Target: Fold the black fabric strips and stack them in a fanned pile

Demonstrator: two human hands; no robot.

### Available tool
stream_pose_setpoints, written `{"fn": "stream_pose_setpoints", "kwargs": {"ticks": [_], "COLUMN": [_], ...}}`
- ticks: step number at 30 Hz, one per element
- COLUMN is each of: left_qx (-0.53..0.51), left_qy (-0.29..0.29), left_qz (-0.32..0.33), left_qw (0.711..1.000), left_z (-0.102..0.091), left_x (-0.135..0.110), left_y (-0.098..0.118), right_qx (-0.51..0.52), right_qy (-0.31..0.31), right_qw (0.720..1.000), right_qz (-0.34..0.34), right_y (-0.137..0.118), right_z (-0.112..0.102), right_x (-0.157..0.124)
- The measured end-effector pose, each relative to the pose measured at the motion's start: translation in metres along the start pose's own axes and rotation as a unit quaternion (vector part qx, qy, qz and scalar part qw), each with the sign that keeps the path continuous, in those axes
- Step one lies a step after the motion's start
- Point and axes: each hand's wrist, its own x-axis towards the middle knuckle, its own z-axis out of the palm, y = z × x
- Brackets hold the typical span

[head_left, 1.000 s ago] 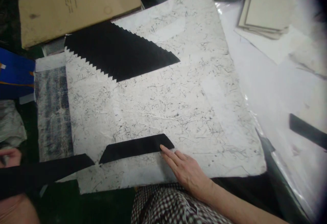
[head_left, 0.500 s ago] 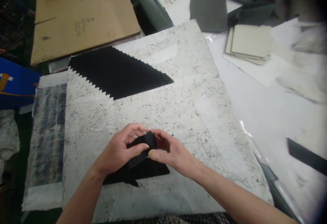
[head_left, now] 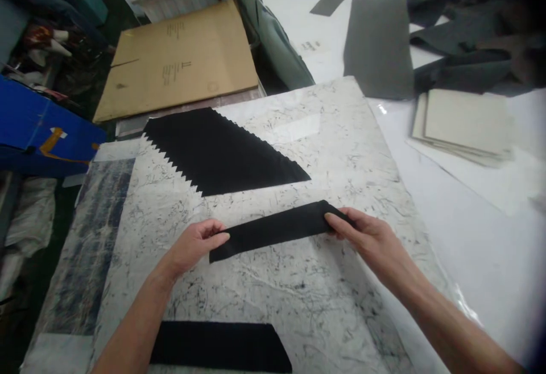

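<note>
A black fabric strip (head_left: 277,227) is stretched out just above a white, ink-scribbled work sheet (head_left: 350,152). My left hand (head_left: 194,244) pinches its left end, and my right hand (head_left: 369,238) grips its right end. Both hands are closed on the strip. A fanned stack of black strips with a sawtooth edge (head_left: 217,149) lies further back on the sheet. Another black strip (head_left: 222,346) lies flat near the sheet's front edge, below my left forearm.
A flat cardboard box (head_left: 179,61) lies at the back left, with a blue box (head_left: 38,129) to its left. Grey fabric pieces (head_left: 377,44) and a stack of beige cards (head_left: 464,123) sit on the white table at the right.
The strip that was bunched between both hands is now pulled out straight and held further back on the sheet. The view has tilted up, showing more of the table.
</note>
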Motion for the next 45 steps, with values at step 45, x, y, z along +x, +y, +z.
{"fn": "stream_pose_setpoints", "kwargs": {"ticks": [45], "left_qx": [0.185], "left_qy": [0.358], "left_qz": [0.026], "left_qw": [0.915], "left_z": [-0.02], "left_x": [0.102], "left_y": [0.001], "right_qx": [-0.37], "right_qy": [0.155], "right_qw": [0.911], "right_qz": [-0.096], "right_y": [-0.014], "right_z": [0.026], "right_x": [0.1]}}
